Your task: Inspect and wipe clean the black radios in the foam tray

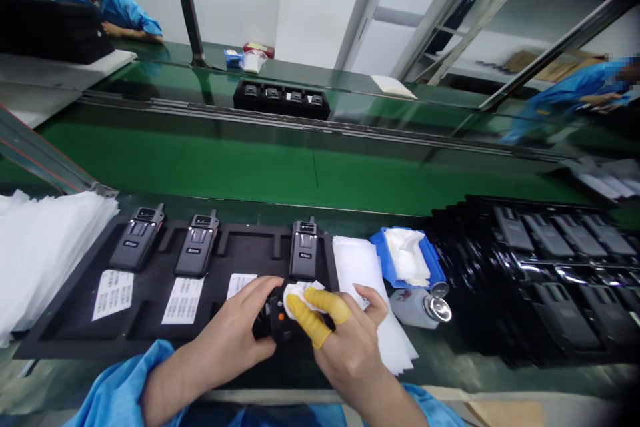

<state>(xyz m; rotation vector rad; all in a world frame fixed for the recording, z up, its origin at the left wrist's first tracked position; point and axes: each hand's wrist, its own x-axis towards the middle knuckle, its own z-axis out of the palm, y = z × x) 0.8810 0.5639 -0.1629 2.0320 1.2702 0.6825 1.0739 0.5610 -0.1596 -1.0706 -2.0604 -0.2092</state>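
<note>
Hands meet at the near edge of the bench (450, 360), over a black tray (150, 307). The left hand (235, 333) is curled shut around a small black radio (275, 323), thumb and fingers gripping its sides, apparently so the body stays steady. The right hand (350, 340), two fingers (313, 320) sheathed in yellow cots, pinches a white wipe (297, 293) against the radio's upper face; the cots likely keep skin off the surface. Just beyond, three more radios (197, 247) stand tilted in the tray's recesses, each above a printed label (183, 300); one recess between them is vacant. A stack of white sheets (357, 267) lies touching the tray's right side, with a blue-wrapped pack of wipes (407, 257) and a metal-capped dispenser bottle (425, 308) just beside it, all near the right hand. Left, a pile of white bags (45, 247); right, stacked empty trays (540, 273). Farther off runs a green conveyor belt (250, 160) carrying another loaded tray (283, 99), and across it two people in blue sleeves (127, 10)
</note>
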